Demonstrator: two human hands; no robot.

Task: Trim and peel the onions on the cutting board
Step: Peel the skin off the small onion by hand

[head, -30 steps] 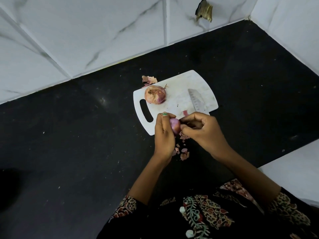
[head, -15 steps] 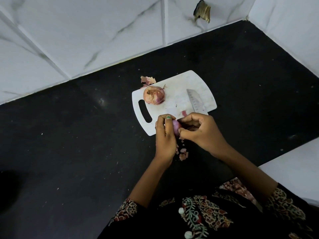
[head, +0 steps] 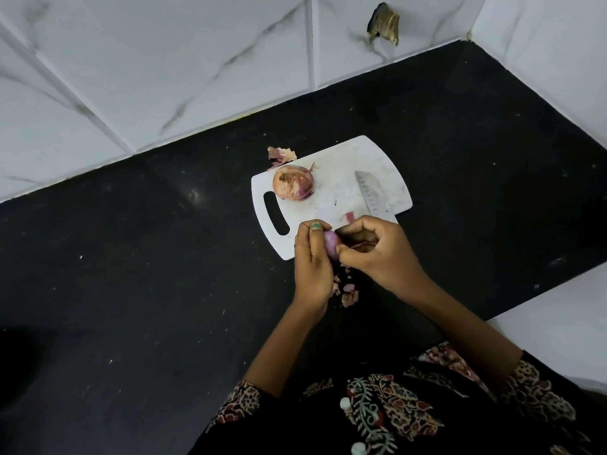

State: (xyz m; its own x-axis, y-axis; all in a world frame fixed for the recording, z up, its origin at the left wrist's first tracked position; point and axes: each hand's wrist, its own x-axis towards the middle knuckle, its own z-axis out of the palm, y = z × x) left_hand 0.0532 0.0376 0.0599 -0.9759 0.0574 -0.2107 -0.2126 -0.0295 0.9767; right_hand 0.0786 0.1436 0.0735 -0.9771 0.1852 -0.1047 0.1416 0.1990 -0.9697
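A white cutting board [head: 387, 165] lies on the black counter. On its left part rests a large onion [head: 293, 186] still in its papery skin. A knife [head: 372, 195] lies on the board's right side, blade pointing away, its handle hidden under my right hand. Over the board's near edge my left hand [head: 312, 264] holds a small purple onion [head: 331, 245]. My right hand [head: 377, 254] pinches the onion's near end with thumb and fingertips, a strip of skin curled in its palm.
Peel scraps [head: 346, 290] lie on the counter below my hands, and another peel piece [head: 281, 155] sits just beyond the board's far left corner. A small red bit [head: 350, 216] rests on the board. Tiled walls close the back and the right.
My hands stay at the board's near edge. The right fingers have shifted down along the small onion, which now shows less between the hands.
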